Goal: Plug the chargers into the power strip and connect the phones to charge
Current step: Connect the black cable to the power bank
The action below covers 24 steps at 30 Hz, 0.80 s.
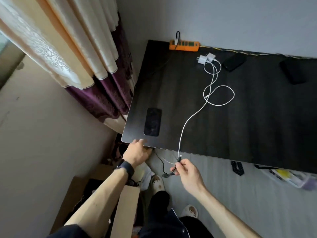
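Note:
An orange power strip [184, 45] lies at the far edge of the dark table [248, 126], with one black cable plugged into its left end. Two white chargers [205, 58] lie in front of it, their white cables [197, 114] looping over the table. A black phone [152, 121] lies near the table's front left corner; two more dark phones [233, 62] [294, 71] rest at the back right. My right hand [187, 173] pinches the end of one white cable below the table's front edge, together with a black cable. My left hand [137, 152] grips the table's front left edge.
Cream and purple curtains [96, 66] hang left of the table. A cardboard box [103, 194] stands on the floor under my left arm. A black cable [162, 164] dangles beneath the table edge. My slippered feet [157, 184] are below.

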### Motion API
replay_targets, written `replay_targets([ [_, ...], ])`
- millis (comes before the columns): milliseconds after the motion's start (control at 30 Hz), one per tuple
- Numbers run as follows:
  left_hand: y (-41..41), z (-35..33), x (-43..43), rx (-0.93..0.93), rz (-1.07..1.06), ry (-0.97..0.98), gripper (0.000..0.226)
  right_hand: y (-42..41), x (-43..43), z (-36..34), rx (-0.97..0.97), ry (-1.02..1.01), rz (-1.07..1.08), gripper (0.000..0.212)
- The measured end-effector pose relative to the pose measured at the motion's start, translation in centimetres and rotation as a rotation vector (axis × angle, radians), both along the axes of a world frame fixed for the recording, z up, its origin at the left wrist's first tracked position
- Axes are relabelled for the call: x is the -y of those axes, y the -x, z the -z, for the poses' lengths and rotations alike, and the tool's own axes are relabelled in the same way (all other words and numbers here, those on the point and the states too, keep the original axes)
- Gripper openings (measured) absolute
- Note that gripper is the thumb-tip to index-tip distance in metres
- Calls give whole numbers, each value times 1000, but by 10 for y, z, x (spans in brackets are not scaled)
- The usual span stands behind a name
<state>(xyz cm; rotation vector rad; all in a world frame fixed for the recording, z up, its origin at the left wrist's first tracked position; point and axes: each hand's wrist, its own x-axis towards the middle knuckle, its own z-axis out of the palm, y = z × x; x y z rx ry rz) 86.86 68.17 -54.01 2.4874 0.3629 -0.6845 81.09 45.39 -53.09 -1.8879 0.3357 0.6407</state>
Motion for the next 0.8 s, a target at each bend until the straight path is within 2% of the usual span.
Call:
replay_targets([
  [100,-53,15,8,64,-122,16,69,-2,0,-2,-8,22,76,15],
  [233,-94,35,28,-23,-79,-41,93,-1,-1,-6,4,16,177,15],
  [433,-94,58,41,-45,41,-182,74,-3,0,-15,17,-34,276,15],
  [567,-98,52,33,-48,44,-165,76,-7,-1,-20,42,-39,307,14],
  [633,-99,41,27,-77,-56,-36,77,-8,0,-22,53,-21,315,17],
  [667,-99,33,25,-77,-166,122,76,-9,0,-24,54,-24,316,19],
  [733,-91,12,21,-103,-523,617,71,-13,0,-28,54,-100,346,23],
  [800,-76,-8,19,-257,-710,1051,69,-20,-1,-32,52,-164,411,24],
])
